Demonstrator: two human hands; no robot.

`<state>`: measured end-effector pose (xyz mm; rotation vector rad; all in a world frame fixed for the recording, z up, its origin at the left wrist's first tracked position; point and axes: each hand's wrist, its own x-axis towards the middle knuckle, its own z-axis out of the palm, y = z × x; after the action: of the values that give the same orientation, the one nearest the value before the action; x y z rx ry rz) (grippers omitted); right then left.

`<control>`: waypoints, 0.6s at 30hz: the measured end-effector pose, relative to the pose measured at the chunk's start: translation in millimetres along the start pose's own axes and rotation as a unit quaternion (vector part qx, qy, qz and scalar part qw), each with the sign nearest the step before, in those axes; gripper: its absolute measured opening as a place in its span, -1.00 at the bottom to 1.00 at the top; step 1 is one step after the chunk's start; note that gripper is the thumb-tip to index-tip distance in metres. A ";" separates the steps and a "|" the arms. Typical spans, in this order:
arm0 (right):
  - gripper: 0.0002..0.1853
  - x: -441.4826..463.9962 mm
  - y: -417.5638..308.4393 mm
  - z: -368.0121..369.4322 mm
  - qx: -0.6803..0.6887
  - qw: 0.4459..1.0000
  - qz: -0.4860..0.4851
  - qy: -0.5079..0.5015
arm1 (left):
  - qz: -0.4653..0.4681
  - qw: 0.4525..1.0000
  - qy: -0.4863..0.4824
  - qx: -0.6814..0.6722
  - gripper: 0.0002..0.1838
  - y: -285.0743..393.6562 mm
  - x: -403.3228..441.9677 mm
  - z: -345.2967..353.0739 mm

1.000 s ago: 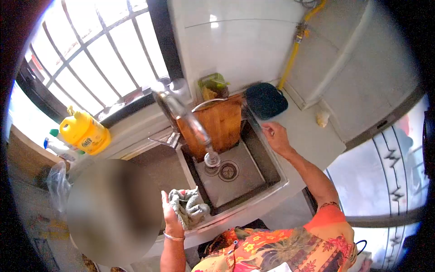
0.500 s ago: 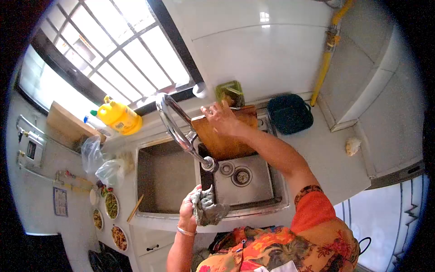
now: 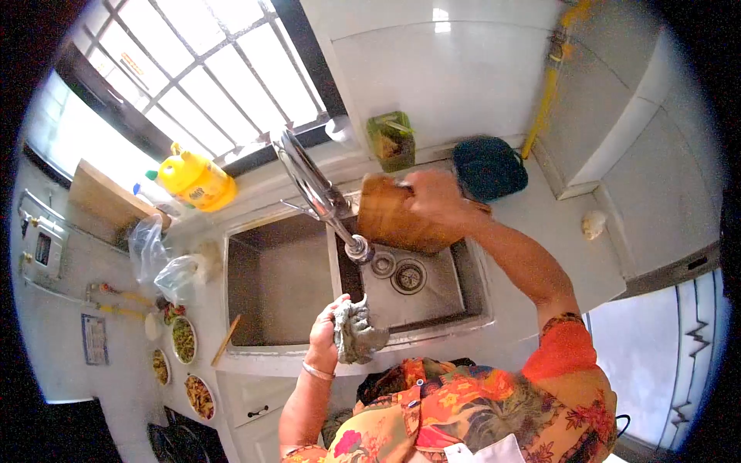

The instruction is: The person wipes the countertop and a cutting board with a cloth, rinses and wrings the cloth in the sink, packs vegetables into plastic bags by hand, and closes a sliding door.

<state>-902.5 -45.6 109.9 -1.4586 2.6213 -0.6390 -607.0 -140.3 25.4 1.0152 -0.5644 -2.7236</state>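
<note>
A crumpled grey cloth (image 3: 356, 333) is held in my left hand (image 3: 326, 333), over the front edge of the sink. My right hand (image 3: 436, 199), blurred by motion, is at the top of a wooden cutting board (image 3: 390, 220); its fingers look closed on the board's upper edge. The board leans at the back of the right basin (image 3: 440, 289), tilted. The curved metal faucet (image 3: 309, 181) rises left of the board, its spout over the divider between the basins.
The left basin (image 3: 282, 285) lies beside the divider. Behind the sink are a green container (image 3: 391, 143) and a dark basket (image 3: 490, 168). A yellow bottle (image 3: 197, 181), plastic bags (image 3: 174, 278), a wooden stick (image 3: 226, 339) and several food plates (image 3: 184, 339) are at the left.
My right hand has moved from the counter's right side onto the board's top, and the board has shifted right. The cloth stays in my left hand. The camera view has swung.
</note>
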 end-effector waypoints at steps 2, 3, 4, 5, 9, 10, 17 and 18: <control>-0.63 -24.5 22.8 -22.1 0.025 0.996 0.027 0.080 | 0.000 1.000 0.007 0.029 -0.76 -1.0 -1.7 8.2; -0.57 -38.2 30.5 -34.7 0.029 0.992 0.031 0.115 | -0.012 0.999 -0.013 0.048 -0.78 -1.1 0.0 8.3; -0.51 -52.9 38.7 -48.1 0.033 0.987 0.036 0.151 | -0.018 0.998 -0.017 0.051 -0.78 -4.4 2.9 11.3; -0.53 -67.6 48.7 -62.0 0.014 0.982 0.010 0.190 | 0.005 0.997 -0.006 0.083 -0.78 -7.8 6.3 14.9; -0.59 -116.4 107.5 -97.7 0.191 0.961 0.102 0.175 | 0.024 0.979 0.034 0.197 -0.50 -20.9 30.9 38.8; -0.59 -129.3 119.2 -104.5 0.185 0.958 0.114 0.185 | 0.044 0.961 0.033 0.271 -0.43 -26.2 36.5 50.2; -0.67 -190.6 212.2 -79.9 0.388 0.881 0.091 0.255 | 0.135 0.834 -0.143 0.516 -0.42 -56.4 83.6 102.5; -0.68 -193.5 212.1 -82.3 0.453 0.855 0.088 0.238 | 0.191 0.796 -0.184 0.545 -0.48 -60.9 87.9 110.2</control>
<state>-987.3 238.7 75.9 -0.8019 2.0749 -2.0379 -747.8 -79.2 25.0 0.3594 -2.2630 -2.0745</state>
